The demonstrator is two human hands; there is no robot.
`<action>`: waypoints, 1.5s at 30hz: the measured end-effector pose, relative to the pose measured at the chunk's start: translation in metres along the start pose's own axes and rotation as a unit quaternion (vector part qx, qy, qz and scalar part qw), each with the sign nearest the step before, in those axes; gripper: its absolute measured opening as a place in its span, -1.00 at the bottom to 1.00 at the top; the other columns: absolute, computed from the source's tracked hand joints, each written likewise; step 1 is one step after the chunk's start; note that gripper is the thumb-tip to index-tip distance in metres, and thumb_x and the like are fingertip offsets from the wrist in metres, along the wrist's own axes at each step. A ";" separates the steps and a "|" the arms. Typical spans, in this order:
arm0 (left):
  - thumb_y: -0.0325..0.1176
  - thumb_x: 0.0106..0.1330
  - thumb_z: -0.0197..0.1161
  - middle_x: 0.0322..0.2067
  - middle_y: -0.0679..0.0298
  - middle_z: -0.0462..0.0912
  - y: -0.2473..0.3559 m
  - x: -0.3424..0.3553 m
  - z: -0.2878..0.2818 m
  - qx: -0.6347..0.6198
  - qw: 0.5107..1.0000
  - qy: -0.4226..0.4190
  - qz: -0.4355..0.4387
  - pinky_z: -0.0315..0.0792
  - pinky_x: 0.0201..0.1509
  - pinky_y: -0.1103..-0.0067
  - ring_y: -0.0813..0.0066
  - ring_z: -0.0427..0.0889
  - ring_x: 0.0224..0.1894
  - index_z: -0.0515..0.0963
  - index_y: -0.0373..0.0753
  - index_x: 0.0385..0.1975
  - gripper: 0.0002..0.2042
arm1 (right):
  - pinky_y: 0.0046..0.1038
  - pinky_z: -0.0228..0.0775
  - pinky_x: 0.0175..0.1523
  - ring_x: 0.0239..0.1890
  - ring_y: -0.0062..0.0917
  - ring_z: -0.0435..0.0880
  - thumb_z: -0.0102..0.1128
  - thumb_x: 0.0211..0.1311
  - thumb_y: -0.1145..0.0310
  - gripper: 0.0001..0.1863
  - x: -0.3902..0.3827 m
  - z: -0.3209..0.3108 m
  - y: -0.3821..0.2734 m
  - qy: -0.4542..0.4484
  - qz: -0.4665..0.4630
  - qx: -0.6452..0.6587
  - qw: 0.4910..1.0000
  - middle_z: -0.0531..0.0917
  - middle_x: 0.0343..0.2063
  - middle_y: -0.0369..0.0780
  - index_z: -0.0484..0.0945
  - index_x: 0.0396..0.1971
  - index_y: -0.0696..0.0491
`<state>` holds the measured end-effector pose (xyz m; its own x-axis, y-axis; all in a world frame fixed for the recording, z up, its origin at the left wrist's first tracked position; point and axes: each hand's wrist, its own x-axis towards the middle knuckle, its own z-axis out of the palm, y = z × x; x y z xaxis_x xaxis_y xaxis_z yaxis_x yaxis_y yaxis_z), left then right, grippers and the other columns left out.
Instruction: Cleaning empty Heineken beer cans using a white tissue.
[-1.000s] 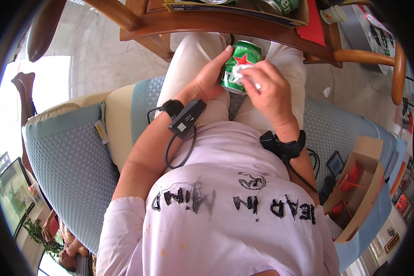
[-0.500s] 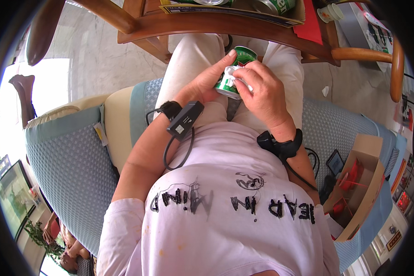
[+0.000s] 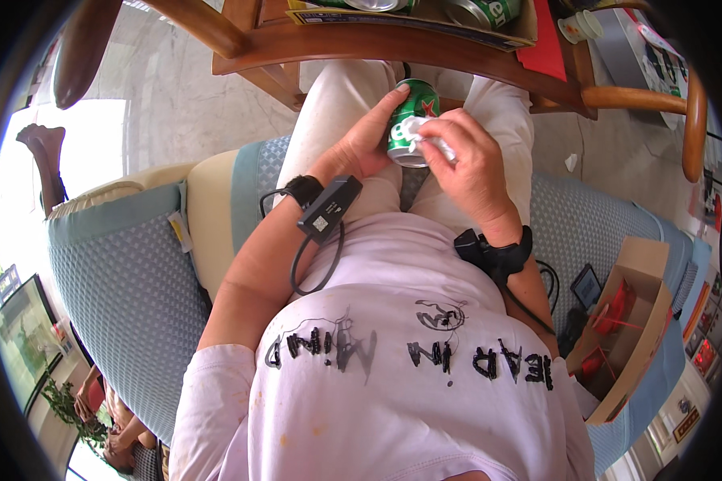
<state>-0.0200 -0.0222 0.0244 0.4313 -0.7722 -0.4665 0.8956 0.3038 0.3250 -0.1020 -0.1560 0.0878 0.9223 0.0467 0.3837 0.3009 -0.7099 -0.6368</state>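
- Green can sits over my lap, tilted, held between both hands near the wooden desk's front edge.
- My left hand wraps its fingers around the can's left side, thumb up along it.
- My right hand pinches a crumpled white wipe closed in its fingers, pressing it against the can's right side.
- On the far desk I see more green cans.
- An open cardboard box lies on the blue sofa at my right.
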 end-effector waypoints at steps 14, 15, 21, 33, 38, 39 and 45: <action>0.12 0.29 0.11 -0.32 0.27 0.65 -0.004 0.008 0.000 -0.015 0.998 0.058 0.004 0.53 -0.12 0.47 0.41 0.62 -0.29 0.55 -0.17 -0.22 -0.57 | -0.44 0.50 -0.30 -0.39 -0.45 0.55 0.34 -0.12 0.48 -0.81 -0.001 0.000 0.002 0.012 -0.091 -0.105 0.990 0.51 -0.44 -0.33 0.58 -0.42 0.01; 0.11 0.30 0.11 -0.32 0.27 0.65 -0.004 0.008 0.000 -0.016 0.998 0.060 0.008 0.53 -0.12 0.46 0.41 0.62 -0.29 0.55 -0.17 -0.21 -0.57 | -0.44 0.50 -0.31 -0.40 -0.45 0.55 0.33 -0.14 0.49 -0.80 -0.001 -0.001 0.001 0.022 -0.102 -0.128 0.986 0.50 -0.46 -0.32 0.58 -0.42 0.01; 0.12 0.29 0.10 -0.32 0.20 0.64 0.000 0.011 -0.013 -0.057 0.997 0.044 0.003 0.52 -0.03 0.39 0.34 0.62 -0.27 0.53 -0.21 -0.18 -0.54 | -0.48 0.47 -0.34 -0.39 -0.48 0.54 0.28 -0.18 0.49 -0.78 0.000 0.005 -0.003 -0.014 -0.195 -0.178 0.964 0.49 -0.45 -0.32 0.59 -0.40 0.01; 0.14 0.27 0.12 -0.31 0.16 0.63 -0.002 0.012 -0.013 -0.059 0.997 0.037 0.022 0.55 -0.12 0.39 0.31 0.63 -0.30 0.50 -0.25 -0.14 -0.50 | -0.46 0.45 -0.36 -0.35 -0.48 0.52 0.23 -0.15 0.45 -0.87 -0.003 0.007 -0.010 -0.044 -0.220 -0.236 0.945 0.52 -0.40 -0.29 0.56 -0.49 0.06; 0.14 0.29 0.09 -0.29 0.14 0.62 -0.002 0.014 -0.015 -0.090 0.995 0.025 0.028 0.55 -0.10 0.38 0.29 0.62 -0.27 0.49 -0.23 -0.12 -0.51 | -0.48 0.42 -0.38 -0.34 -0.46 0.53 0.22 -0.10 0.42 -0.86 -0.006 0.006 -0.005 -0.012 -0.202 -0.268 0.942 0.54 -0.38 -0.28 0.58 -0.46 0.07; 0.15 0.29 0.09 -0.28 0.13 0.62 -0.002 0.015 -0.012 -0.091 0.995 0.025 0.034 0.55 -0.08 0.37 0.26 0.63 -0.26 0.48 -0.23 -0.10 -0.49 | -0.48 0.43 -0.38 -0.34 -0.46 0.53 0.22 -0.09 0.41 -0.85 -0.006 0.007 -0.005 -0.049 -0.194 -0.268 0.942 0.55 -0.37 -0.27 0.59 -0.44 0.07; 0.19 0.25 0.11 -0.27 0.10 0.62 -0.001 0.011 -0.014 -0.073 0.997 0.022 -0.027 0.55 -0.03 0.34 0.20 0.63 -0.22 0.47 -0.24 -0.08 -0.45 | -0.47 0.46 -0.36 -0.34 -0.46 0.55 0.22 -0.10 0.44 -0.81 -0.005 0.008 -0.017 -0.026 -0.225 -0.168 0.959 0.52 -0.42 -0.30 0.59 -0.39 0.07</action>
<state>-0.0148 -0.0228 0.0076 0.3836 -0.7651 -0.5172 0.9225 0.3432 0.1766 -0.1094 -0.1384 0.0914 0.7307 0.4298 0.5304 0.5840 -0.7959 -0.1596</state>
